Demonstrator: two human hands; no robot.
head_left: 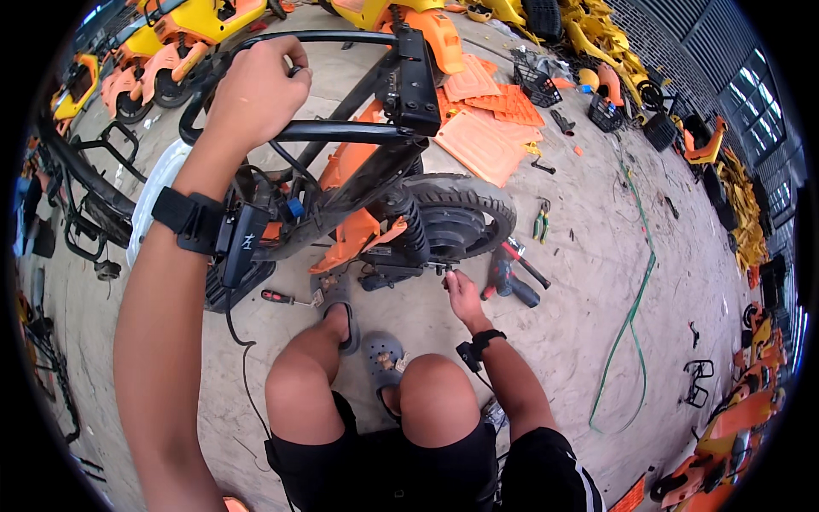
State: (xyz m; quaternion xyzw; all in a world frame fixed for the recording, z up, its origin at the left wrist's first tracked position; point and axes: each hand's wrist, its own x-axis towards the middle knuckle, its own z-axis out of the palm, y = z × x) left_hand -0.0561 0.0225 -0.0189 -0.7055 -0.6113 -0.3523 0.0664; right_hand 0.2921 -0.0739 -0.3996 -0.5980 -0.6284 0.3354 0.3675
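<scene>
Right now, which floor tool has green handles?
The pliers right of the wheel; the screwdriver has a red and black handle, the power tool is mostly grey.

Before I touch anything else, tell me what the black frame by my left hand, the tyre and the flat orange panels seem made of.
Frame: likely painted metal, probably steel; glossy black tubing with bright highlights.
Tyre: almost certainly rubber; dull black with chunky tread.
Panels: apparently moulded plastic; thin, smooth-looking sheets with shaped outlines, exact type unclear.

Glossy metal on the frame (341, 131), rough rubber on the tyre (465, 185), smooth plastic for panels (479, 147), matt cloth for shorts (435, 456).
</scene>
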